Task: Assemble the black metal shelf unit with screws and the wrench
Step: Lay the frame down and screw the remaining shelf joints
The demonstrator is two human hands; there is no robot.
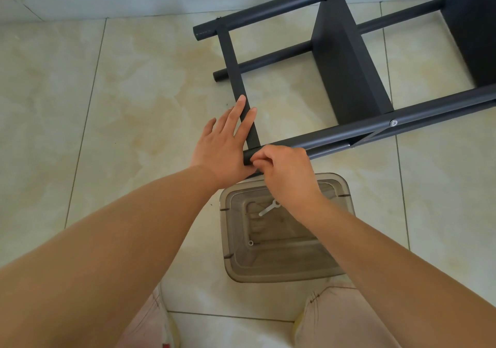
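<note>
Hands steadying a crossbar end for a screw

Bracing seems to be the job of the left hand [225, 146]: it lies flat along the flat crossbar [236, 71], fingers straight and a little spread, palm down near the joint, so the bar stays lined up against the tube. The forearm reaches forward from the lower left, wrist nearly straight.

Just beside it, the right hand [284, 170] is curled over the end of the near leg tube [375, 130], thumb and forefinger pinched together at the tube's tip where the crossbar meets it. Whatever it pinches is hidden by the fingers; it is probably a screw being started by hand, judging from the task. The right wrist is bent down, the forearm coming in from the lower right over the box.

The black metal shelf unit [349, 65] lies on its side on the tiled floor [120, 106], which puts the joints within reach from above. One silver screw [393, 123] already sits further along the near tube, where a shelf panel is fixed.

Below the right wrist stands a clear plastic box [236, 264], kept close between the knees. The wrench [268, 208] lies in it, partly under the wrist, with a small ring-shaped part [251, 243] near the box's left wall.
</note>
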